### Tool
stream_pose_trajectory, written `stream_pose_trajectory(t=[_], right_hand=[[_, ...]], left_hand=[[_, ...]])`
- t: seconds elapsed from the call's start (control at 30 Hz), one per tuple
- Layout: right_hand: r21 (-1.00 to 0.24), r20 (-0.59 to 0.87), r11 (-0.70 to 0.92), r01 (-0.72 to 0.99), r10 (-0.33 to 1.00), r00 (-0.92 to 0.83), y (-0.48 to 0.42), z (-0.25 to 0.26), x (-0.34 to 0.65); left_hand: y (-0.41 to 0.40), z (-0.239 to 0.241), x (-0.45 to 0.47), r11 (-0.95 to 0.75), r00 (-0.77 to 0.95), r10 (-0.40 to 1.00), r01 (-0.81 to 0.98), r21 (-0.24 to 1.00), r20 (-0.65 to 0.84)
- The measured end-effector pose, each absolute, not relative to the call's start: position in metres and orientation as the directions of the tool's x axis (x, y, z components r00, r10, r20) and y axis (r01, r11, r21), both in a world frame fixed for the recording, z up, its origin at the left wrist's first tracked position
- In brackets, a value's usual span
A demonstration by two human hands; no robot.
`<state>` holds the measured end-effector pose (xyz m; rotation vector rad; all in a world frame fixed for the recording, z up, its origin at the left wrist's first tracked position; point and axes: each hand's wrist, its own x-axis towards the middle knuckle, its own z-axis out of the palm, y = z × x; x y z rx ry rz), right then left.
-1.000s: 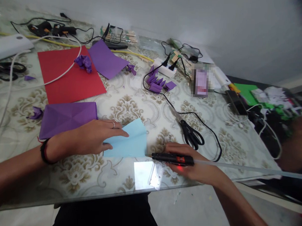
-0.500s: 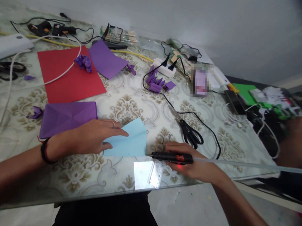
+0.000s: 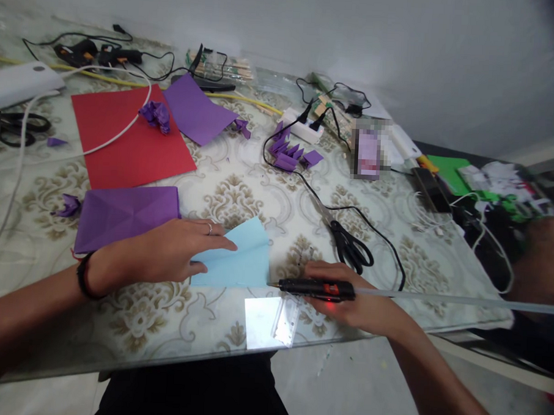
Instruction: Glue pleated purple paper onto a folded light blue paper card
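Note:
My left hand (image 3: 178,246) lies with fingers spread on a light blue sheet of paper (image 3: 249,258), which has a crease across it. It presses the sheet against the table and holds nothing. In my right hand (image 3: 362,312) is a black and red hot glue gun (image 3: 317,289) with a small red light glowing. The gun's nozzle is at the lower right corner of the blue paper. A long translucent glue stick (image 3: 429,299) sticks out of its rear. Under my left forearm's far side sits a flat purple folded-paper piece (image 3: 130,213).
Black-handled scissors (image 3: 349,244) lie beyond my right hand, near the gun's black cable. A red sheet (image 3: 128,149), a purple sheet (image 3: 198,112) and folded purple pieces (image 3: 286,156) are farther back. A white power strip (image 3: 303,126) stands behind. Another person (image 3: 543,268) is at right.
Both hands keep nearly the same pose, with the glue gun's nozzle still at the paper's corner. The whole view has shifted very slightly.

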<state>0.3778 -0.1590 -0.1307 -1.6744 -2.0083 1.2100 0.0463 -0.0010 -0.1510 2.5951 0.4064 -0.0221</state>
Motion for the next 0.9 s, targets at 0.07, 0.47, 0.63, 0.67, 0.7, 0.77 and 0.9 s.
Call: stream_pose_trajectory(t=[0.07, 0.47, 0.63, 0.67, 0.7, 0.77, 0.9], right_hand=[[-0.721, -0.303, -0.018, 0.692, 0.907, -0.292, -0.159, -0.1309, 0.3774], [-0.64, -0.285, -0.044, 0.767, 0.94, -0.185, -0.1657, -0.1349, 0.3793], [-0.684, -0.275, -0.068, 0.726, 0.946, -0.17, -0.1616, -0.1347, 0.3782], [-0.693, -0.29, -0.073, 0.717, 0.939, -0.185, -0.1606, -0.1348, 0.3781], [-0.7, -0.297, -0.081, 0.71, 0.936, -0.187, -0.1596, -0.1348, 0.3781], [-0.707, -0.3, -0.089, 0.701, 0.936, -0.184, -0.158, -0.135, 0.3781], [-0.705, -0.283, -0.107, 0.701, 0.949, -0.14, -0.1598, -0.1397, 0.3812]], left_hand=[[-0.0009, -0.1508, 0.0468, -0.825, 0.955, 0.28, 0.293, 0.483, -0.101], [-0.0004, -0.1463, 0.0486, -0.816, 0.951, 0.275, 0.31, 0.489, -0.142], [-0.0002, -0.1478, 0.0479, -0.818, 0.954, 0.276, 0.298, 0.492, -0.119], [-0.0001, -0.1482, 0.0478, -0.82, 0.955, 0.275, 0.295, 0.491, -0.114], [-0.0001, -0.1484, 0.0477, -0.823, 0.955, 0.274, 0.292, 0.488, -0.111], [-0.0002, -0.1487, 0.0477, -0.827, 0.956, 0.272, 0.289, 0.482, -0.107], [-0.0002, -0.1487, 0.0481, -0.832, 0.957, 0.271, 0.285, 0.476, -0.1]])
